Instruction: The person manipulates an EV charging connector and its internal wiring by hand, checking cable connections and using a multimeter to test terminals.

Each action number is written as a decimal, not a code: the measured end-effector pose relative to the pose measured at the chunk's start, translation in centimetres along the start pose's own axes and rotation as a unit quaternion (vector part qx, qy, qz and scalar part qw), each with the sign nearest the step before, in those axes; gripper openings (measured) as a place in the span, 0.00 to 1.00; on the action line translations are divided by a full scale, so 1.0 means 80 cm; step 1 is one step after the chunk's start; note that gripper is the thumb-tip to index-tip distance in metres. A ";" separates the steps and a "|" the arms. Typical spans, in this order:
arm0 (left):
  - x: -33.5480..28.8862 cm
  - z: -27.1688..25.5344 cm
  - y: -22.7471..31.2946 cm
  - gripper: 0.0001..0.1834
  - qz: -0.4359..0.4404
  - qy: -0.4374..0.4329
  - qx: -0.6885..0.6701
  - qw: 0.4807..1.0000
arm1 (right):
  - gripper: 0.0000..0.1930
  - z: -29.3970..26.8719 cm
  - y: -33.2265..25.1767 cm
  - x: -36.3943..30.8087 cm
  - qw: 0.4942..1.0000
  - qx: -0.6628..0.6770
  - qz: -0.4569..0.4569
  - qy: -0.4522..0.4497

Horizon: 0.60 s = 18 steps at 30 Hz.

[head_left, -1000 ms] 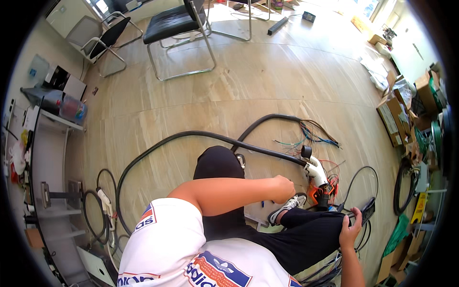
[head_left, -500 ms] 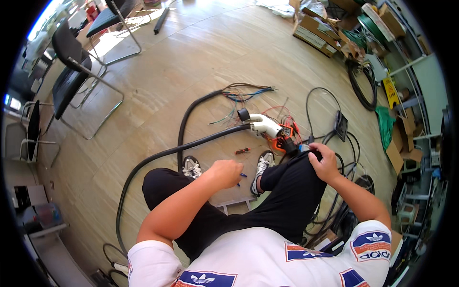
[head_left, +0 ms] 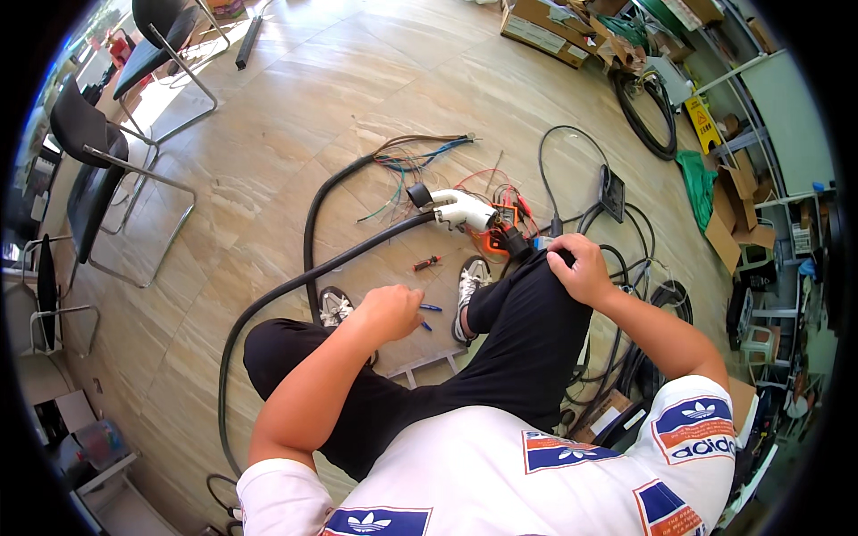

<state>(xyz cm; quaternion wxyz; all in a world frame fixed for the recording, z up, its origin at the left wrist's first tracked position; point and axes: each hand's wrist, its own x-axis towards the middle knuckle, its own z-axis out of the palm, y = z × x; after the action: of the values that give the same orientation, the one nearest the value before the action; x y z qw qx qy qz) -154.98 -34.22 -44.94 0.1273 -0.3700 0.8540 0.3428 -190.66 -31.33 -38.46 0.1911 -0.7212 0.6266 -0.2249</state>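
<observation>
My left hand is held over the floor in front of my lap, its fingers curled in. What they hold, if anything, is hidden under the hand. Close by its fingertips lie two blue pen-like pieces. My right hand rests on my right knee, thumb and fingers apart, holding nothing. Just beyond that knee lies a white charging gun with a thick black cable. Beside the gun sits an orange meter with red leads. A red-and-black screwdriver lies nearer my feet.
Bare coloured wires fan out from a cable end. To the right are a black flat device and tangled cables. Chairs stand at left; cardboard boxes and a shelf line the right. A grey metal frame lies between my legs.
The whole view has shifted, so floor things appear further left and higher. My left hand has drawn slightly left, away from the blue pieces. My right hand stays on the knee.
</observation>
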 end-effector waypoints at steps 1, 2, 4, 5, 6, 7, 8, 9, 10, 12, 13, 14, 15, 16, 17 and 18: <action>0.003 0.000 -0.002 0.18 -0.003 0.000 -0.002 1.000 | 0.11 -0.002 -0.001 0.000 1.000 -0.002 0.002 -0.003; 0.007 0.000 -0.005 0.19 -0.005 -0.001 -0.004 1.000 | 0.11 -0.003 -0.002 0.000 1.000 -0.004 0.004 -0.005; 0.013 -0.007 -0.005 0.20 -0.009 -0.002 -0.004 1.000 | 0.10 -0.003 -0.003 0.001 0.999 0.022 0.004 0.034; 0.014 -0.013 -0.005 0.20 -0.013 -0.002 0.000 1.000 | 0.10 -0.002 -0.006 0.000 0.998 0.034 0.005 0.055; 0.016 -0.014 -0.003 0.21 -0.013 -0.002 0.002 1.000 | 0.10 -0.003 -0.012 -0.003 0.996 0.036 -0.002 0.086; 0.019 -0.014 -0.006 0.21 -0.005 0.002 -0.003 1.000 | 0.10 -0.001 -0.020 -0.004 0.992 0.039 -0.009 0.118; 0.023 -0.014 -0.005 0.21 0.003 0.007 -0.007 1.000 | 0.11 0.001 -0.029 -0.006 0.988 0.040 -0.016 0.150; 0.029 -0.015 -0.004 0.22 0.012 0.013 -0.010 1.000 | 0.10 0.003 -0.050 -0.014 0.978 0.130 -0.018 0.165; 0.034 -0.017 -0.002 0.22 0.018 0.017 -0.010 1.000 | 0.08 0.001 -0.079 -0.019 0.958 0.222 -0.023 0.180; 0.037 -0.020 0.001 0.22 0.014 0.017 -0.014 1.000 | 0.09 -0.032 -0.165 -0.014 0.913 0.262 -0.273 0.153; 0.039 -0.015 -0.006 0.21 0.018 0.022 -0.014 0.999 | 0.07 -0.051 -0.200 -0.014 0.893 0.270 -0.333 0.135; 0.036 -0.009 -0.019 0.21 0.012 0.026 -0.012 1.000 | 0.06 -0.066 -0.231 -0.013 0.865 0.288 -0.395 0.115; 0.036 -0.007 -0.021 0.21 0.008 0.033 -0.009 0.999 | 0.07 -0.084 -0.264 -0.014 0.837 0.298 -0.451 0.089; 0.039 -0.014 -0.011 0.21 -0.001 0.018 -0.014 1.000 | 0.06 -0.076 -0.283 -0.017 0.806 0.302 -0.486 0.148; 0.045 -0.016 -0.007 0.21 0.010 0.019 -0.013 1.000 | 0.07 -0.070 -0.300 -0.021 0.773 0.301 -0.516 0.212; 0.056 -0.019 0.002 0.21 0.035 0.019 -0.014 0.999 | 0.09 -0.069 -0.312 -0.027 0.773 0.287 -0.502 0.260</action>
<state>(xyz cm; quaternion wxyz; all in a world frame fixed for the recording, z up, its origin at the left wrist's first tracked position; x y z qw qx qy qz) -158.13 -37.60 -45.84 0.0935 -0.3481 0.8638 0.3520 -173.64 -25.62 -20.19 0.0788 -0.7593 0.1077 -0.6369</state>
